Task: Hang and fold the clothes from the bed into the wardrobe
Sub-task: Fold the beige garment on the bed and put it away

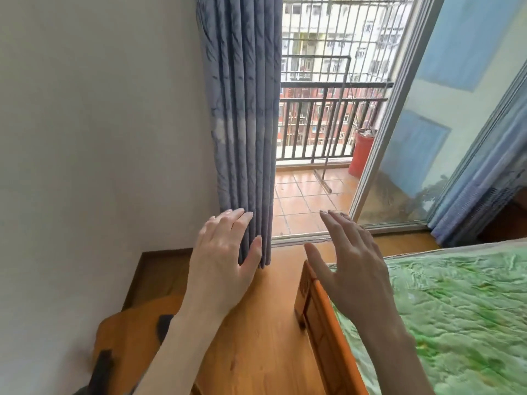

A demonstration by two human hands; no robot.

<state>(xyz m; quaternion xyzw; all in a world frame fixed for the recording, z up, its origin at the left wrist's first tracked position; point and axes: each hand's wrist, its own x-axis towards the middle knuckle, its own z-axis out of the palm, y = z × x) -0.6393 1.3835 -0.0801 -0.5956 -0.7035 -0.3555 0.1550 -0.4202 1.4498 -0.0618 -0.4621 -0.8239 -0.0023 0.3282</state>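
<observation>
Both your hands are raised in front of you, backs toward the camera, and neither holds anything. Your left hand (225, 258) has its fingers straight and close together, the thumb out to the side; it appears in front of the lower end of the gathered blue-grey curtain (242, 109), and you cannot tell from this view whether the fingertips touch the cloth. Your right hand (350, 260) is spread, fingers straight and slightly fanned, hovering above the corner of the bed's orange wooden frame (316, 309).

The bed (456, 309) lies at your lower right, covered by a wrinkled green patterned sheet. The part of it in view shows only the sheet, so the clothes cannot be placed from here. The wardrobe is not in view.

The wooden floor (256, 323) runs between the bed frame and the white wall (99, 124) on your left. At the lower left, near your left forearm, sits a rounded orange wooden piece with dark marks (131, 337); what it is cannot be told. Beyond the curtain the sliding glass door (422, 124) stands open onto a tiled balcony (308, 195) with a dark railing (328, 124) and a red cylinder (362, 152) by the door edge.
</observation>
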